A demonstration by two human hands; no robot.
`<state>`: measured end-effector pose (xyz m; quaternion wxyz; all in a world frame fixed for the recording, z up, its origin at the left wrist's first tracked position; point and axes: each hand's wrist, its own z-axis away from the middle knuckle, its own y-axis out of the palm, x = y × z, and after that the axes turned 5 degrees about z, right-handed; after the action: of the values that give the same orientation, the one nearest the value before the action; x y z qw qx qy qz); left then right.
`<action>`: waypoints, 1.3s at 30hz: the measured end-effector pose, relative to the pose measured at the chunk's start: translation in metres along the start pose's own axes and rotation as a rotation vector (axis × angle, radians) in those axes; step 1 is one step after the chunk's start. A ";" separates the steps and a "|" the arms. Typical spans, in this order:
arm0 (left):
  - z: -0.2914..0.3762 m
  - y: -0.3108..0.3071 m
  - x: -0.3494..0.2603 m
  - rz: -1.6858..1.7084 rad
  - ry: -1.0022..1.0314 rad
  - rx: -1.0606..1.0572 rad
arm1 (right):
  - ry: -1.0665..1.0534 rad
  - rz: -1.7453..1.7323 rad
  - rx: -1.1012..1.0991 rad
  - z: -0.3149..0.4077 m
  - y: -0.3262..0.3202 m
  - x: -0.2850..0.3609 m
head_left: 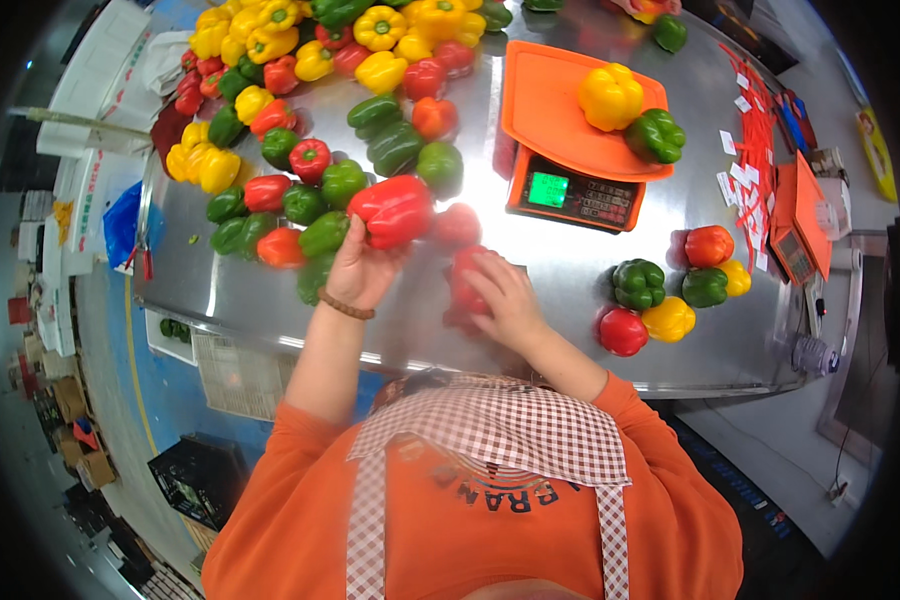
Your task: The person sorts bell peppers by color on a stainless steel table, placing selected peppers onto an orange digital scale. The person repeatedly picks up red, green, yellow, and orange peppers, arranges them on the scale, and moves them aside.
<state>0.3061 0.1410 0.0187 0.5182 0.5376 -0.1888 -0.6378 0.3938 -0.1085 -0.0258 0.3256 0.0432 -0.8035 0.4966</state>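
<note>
My left hand (365, 264), with a brown beaded bracelet at its wrist, grips a large red bell pepper (394, 211) above the steel table (217, 300). The fingers of my right hand (508, 298) curl over another red bell pepper (465, 279), which is blurred; whether it rests on the table I cannot tell. Just beyond, a third red pepper (457, 224) lies on the steel. To the right stands an orange electronic scale (544, 97) with a lit green display. Its pan carries a yellow pepper (611, 97) and a green pepper (655, 136).
Loose yellow, red and green peppers (379, 28) spread over the table's far left. Several peppers (637, 283) form a group at right. Red tagged strips (754, 150) and a second orange scale (799, 225) line the right edge. Another person's hand (647, 6) shows at the top.
</note>
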 end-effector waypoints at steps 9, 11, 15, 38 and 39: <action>0.013 0.030 0.029 0.393 -0.235 0.099 | 0.226 -0.331 -0.047 -0.004 -0.016 -0.015; 0.012 0.027 0.031 0.328 -0.242 0.055 | 0.621 -0.773 -0.082 -0.004 -0.026 -0.019; 0.017 0.024 0.034 0.253 -0.234 0.047 | 0.431 -0.612 -0.379 -0.016 -0.092 -0.049; 0.038 -0.016 0.029 -1.290 0.349 -0.205 | 0.215 -0.097 0.117 0.032 -0.016 -0.013; 0.038 -0.020 0.025 -1.546 0.469 -0.177 | 0.168 -0.075 0.122 0.036 -0.010 -0.010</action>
<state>0.2669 0.1154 0.0042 -0.0022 0.5925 0.4007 -0.6988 0.3885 -0.1457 -0.0338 0.4069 0.0510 -0.7394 0.5340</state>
